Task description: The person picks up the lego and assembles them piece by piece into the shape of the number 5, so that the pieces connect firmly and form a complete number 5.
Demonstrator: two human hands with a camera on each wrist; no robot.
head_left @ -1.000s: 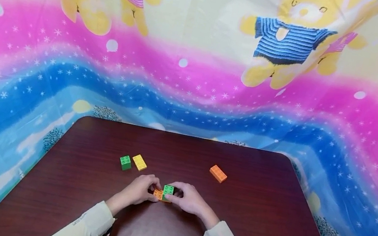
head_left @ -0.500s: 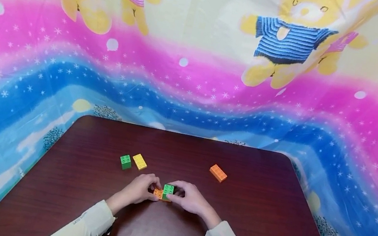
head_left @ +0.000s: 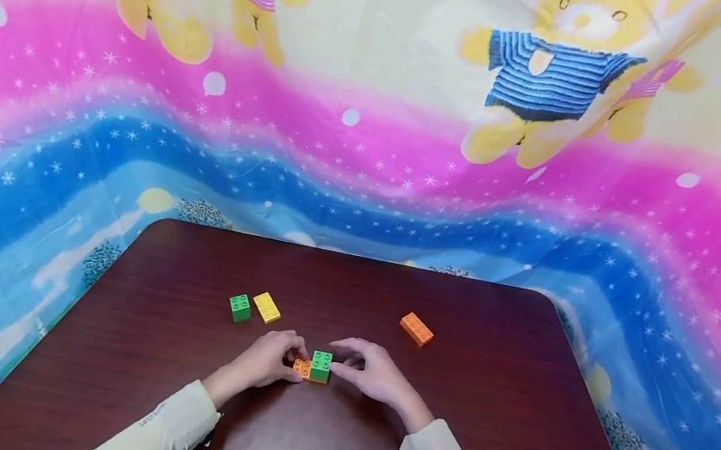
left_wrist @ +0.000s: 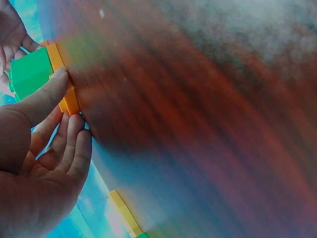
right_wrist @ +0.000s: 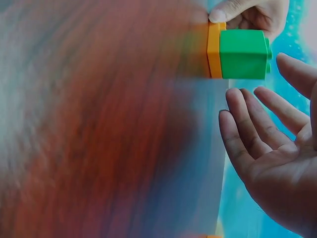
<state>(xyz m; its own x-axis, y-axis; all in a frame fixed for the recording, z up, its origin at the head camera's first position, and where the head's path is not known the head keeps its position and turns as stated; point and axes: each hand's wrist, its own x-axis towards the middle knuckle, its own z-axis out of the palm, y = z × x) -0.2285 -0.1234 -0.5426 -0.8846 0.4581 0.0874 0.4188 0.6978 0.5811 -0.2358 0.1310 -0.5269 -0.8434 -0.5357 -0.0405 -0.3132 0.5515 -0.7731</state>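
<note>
A: Hands first?
B: Left hand (head_left: 267,360): thumb and fingers pinching the orange plate (head_left: 301,369) by its left part. Right hand (head_left: 371,372): fingers spread, holding nothing, just beside the green block (head_left: 321,367). Right wrist view shows a gap.
A: Block position?
B: Upright on the plate's right end, left-end studs bare. Looks flush; can't tell if fully seated.
A: Doing it well?
B: My take: pinch the plate low, flat on the surface (head_left: 292,446), so it can't rock. Square block to studs, press straight down, no twist. Spread the right fingers clear before lifting away, or they may drag it.
A: Beyond that?
B: Loose green cube (head_left: 240,307), yellow plate (head_left: 267,308) just beside it. Orange brick (head_left: 417,329) well apart, right. Patterned cloth (head_left: 375,139) behind.
</note>
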